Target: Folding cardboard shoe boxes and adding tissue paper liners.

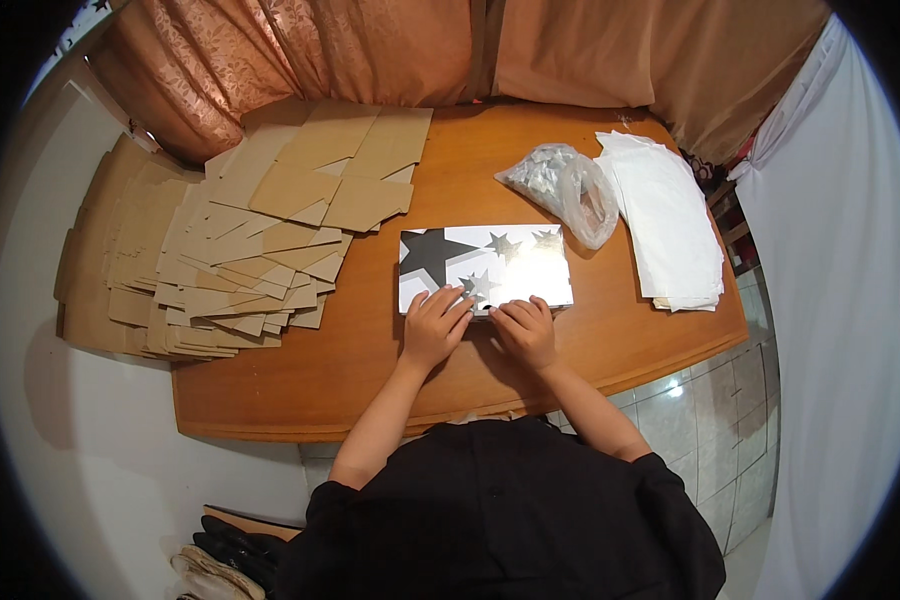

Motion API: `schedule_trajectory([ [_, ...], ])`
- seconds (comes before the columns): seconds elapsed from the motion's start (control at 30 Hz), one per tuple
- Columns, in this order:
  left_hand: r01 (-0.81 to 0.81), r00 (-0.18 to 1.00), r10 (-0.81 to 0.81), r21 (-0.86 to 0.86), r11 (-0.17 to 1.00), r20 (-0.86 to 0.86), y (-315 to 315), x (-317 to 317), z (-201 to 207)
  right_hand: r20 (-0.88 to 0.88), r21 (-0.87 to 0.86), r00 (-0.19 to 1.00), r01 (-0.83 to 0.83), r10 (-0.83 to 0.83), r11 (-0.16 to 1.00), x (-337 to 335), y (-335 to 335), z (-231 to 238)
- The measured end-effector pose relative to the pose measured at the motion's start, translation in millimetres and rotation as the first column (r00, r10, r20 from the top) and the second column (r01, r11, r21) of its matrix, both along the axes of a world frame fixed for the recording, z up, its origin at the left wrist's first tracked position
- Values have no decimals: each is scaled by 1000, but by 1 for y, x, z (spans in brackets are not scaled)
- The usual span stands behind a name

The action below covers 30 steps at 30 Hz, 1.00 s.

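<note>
- In the head view, a white box [485, 262] with dark and silvery stars on its top lies flat on the wooden table [290, 400], right in front of the person.
- Both hands meet the box along its near side: the left hand [436, 326] toward the near left corner, the right hand [525, 330] just right of the middle.
- The left fingers reach onto the top, slightly spread; the right fingers bend at the near edge. Whether either hand pinches the box or only presses on it cannot be told.
- A narrow gap separates the two hands, and the box's far edge and far corners stand free of them.
- Left of the box, a strip of brown wood runs to a wide, uneven pile of cardboard pieces [220, 265].
- Beyond the far right corner, near the box, sits a clear plastic bag [562, 185] with grey contents; beside it, white sheets [667, 225] lie along the table's right edge.
- Wood also shows past the far side, toward the curtain [400, 55], and between the hands and the table's curved near edge.
</note>
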<state>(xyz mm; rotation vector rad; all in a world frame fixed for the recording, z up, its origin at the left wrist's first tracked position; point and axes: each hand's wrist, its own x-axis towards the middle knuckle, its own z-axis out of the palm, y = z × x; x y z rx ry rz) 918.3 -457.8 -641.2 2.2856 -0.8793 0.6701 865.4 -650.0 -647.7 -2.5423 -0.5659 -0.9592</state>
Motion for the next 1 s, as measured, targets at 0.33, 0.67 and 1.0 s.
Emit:
schedule_trajectory([
  [0.33, -48, 998, 44, -82, 995, -44, -8, -3, -1, -32, -45, 999, -11, 10, 999, 3, 1, 3],
  [0.67, -66, 995, 56, -129, 989, -84, -12, -2, -1, -132, 2, 991, -39, 39, 999, 9, 1, 9],
  [1.0, -91, 989, 75, -132, 987, -124, -16, -5, -8, -72, 7, 997, 18, -18, 1000, 18, -2, 13],
])
